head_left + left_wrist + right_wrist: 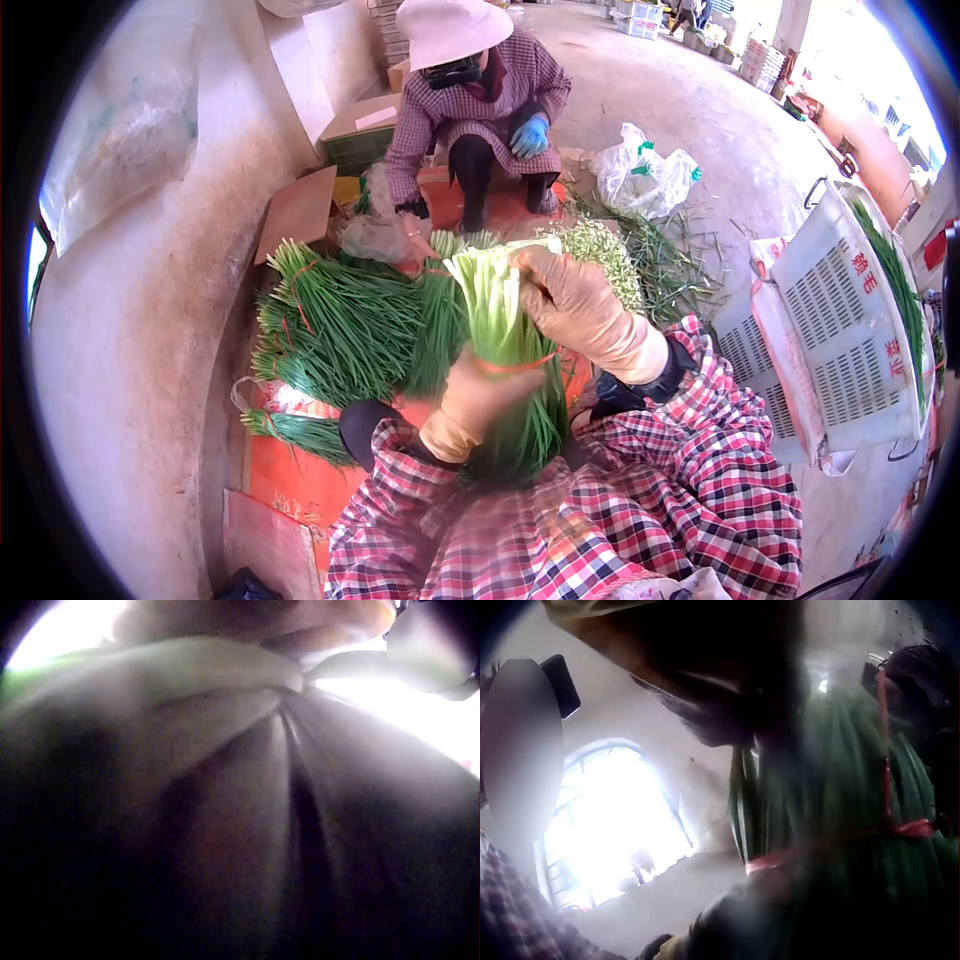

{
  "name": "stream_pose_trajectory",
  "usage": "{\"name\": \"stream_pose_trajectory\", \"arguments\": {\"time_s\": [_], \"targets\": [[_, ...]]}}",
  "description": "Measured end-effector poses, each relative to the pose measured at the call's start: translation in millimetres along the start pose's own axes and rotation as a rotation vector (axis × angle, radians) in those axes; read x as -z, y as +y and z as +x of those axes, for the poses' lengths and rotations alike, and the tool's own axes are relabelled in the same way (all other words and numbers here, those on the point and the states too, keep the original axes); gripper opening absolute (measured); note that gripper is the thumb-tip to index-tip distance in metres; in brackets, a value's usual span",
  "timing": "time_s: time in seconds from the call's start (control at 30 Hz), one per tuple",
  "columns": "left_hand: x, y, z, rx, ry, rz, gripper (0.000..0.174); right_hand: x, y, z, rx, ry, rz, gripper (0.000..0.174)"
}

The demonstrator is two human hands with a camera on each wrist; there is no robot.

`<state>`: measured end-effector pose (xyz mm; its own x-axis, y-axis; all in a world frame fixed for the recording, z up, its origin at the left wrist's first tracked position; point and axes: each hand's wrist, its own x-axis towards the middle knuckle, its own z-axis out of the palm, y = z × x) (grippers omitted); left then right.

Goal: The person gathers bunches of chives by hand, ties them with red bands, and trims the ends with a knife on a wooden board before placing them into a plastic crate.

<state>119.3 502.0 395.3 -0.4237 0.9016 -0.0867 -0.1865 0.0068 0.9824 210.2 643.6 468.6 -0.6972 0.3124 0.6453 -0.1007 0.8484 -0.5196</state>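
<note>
Before my body stands a bundle of chives (490, 290), pale stalk ends up and green leaves hanging down. Round it runs a red tie (520, 366), knotted at one side in the right wrist view, with a loose tail of the red tie (886, 750) rising from the knot. My gloved left hand (485, 395) grips the bundle just below the tie. Higher up, my gloved right hand (585, 310) has its fingers bent against the right side of the stalk ends. The left wrist view is dark and blurred, mostly filled by folds of pale material (225, 780).
Tied chive bundles (345, 320) lie to the left on a red sheet (290, 480). Across from me squats another person (490, 110) in a hat. Trimmings (600, 255) and a plastic bag (645, 175) lie beyond my right hand; white crates (835, 320) stand right. A wall (140, 330) bounds the left.
</note>
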Motion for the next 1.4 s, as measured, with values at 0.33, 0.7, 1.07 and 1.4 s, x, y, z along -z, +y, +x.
{"name": "stream_pose_trajectory", "arguments": {"time_s": [0.33, 0.7, 1.07, 1.4], "targets": [[1, -22, 13, 0.052, 0.194, 0.231, 0.071, 13, 36, 22, -0.277, 0.285, 0.622, 0.034], [-11, -17, 9, 0.124, 0.146, 0.162, 0.066, 8, 15, 25, -0.04, -0.194, -0.197, 0.026], [42, 1, 33, 0.023, -0.046, -0.356, 0.031, 23, 25, 50, -0.357, 0.089, 0.384, 0.03], [100, -8, 60, -0.266, -0.199, -0.408, 0.071, -56, -44, -59, -0.439, -0.38, -0.148, 0.117]]}}
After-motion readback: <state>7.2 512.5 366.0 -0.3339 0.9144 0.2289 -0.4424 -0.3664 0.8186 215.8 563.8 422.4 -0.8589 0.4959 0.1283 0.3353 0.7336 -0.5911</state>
